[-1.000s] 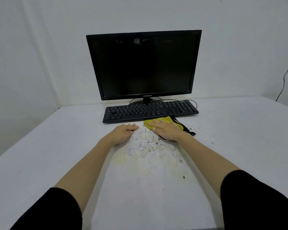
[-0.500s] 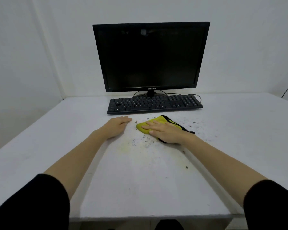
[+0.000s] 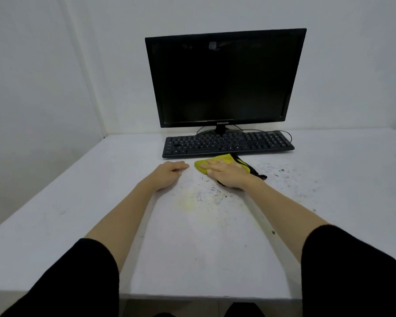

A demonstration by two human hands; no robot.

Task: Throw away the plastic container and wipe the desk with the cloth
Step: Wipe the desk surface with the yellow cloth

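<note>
Head view: right hand point(image 3: 226, 174) flat, fingers straight, pressing yellow cloth with black trim point(image 3: 223, 159) onto white table point(image 3: 78, 202), centre frame, just below black keyboard point(image 3: 226, 143). Left hand point(image 3: 169, 173) rests beside it, loosely curled, holding nothing. Plastic container not in view. Dark specks point(image 3: 206, 195) lie below cloth: probably best even palm pressure, overlapping strokes, clear of keyboard.

keyboard point(image 3: 228, 144) before monitor point(image 3: 224, 78), cloth point(image 3: 202, 163) nearer
</note>
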